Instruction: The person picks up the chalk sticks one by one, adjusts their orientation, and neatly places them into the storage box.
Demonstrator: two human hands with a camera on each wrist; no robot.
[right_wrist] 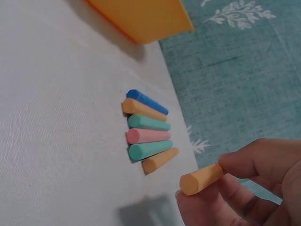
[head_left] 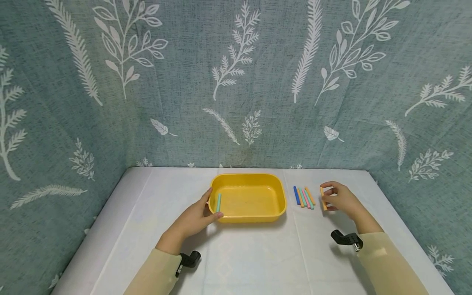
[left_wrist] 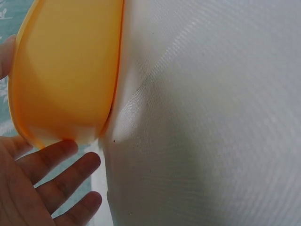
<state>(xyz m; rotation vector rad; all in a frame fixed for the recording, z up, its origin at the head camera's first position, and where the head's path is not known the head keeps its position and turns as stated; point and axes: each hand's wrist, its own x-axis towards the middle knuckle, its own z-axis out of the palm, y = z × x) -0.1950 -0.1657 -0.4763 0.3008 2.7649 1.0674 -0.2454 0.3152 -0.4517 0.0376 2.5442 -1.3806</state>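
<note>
A yellow tray (head_left: 258, 179) stands mid-table. My left hand (head_left: 212, 205) cups its left end, thumb on the rim and straight fingers (left_wrist: 56, 162) against the outer wall (left_wrist: 66, 70). A teal chalk stick (head_left: 219, 202) lies inside the tray at that end. My right hand (head_left: 328, 197) pinches an orange chalk stick (right_wrist: 202, 179) between thumb and fingers, just above the table. A row of several chalk sticks (head_left: 304, 197) lies between it and the tray: blue (right_wrist: 146, 100), orange, teal, pink (right_wrist: 148, 135), teal, orange.
White cloth (head_left: 254, 254) covers the table. A teal leaf-patterned curtain (head_left: 236, 82) closes off the back and both sides. Black camera mounts (head_left: 346, 238) sit on both wrists. The tray's corner (right_wrist: 141, 16) shows in the right wrist view.
</note>
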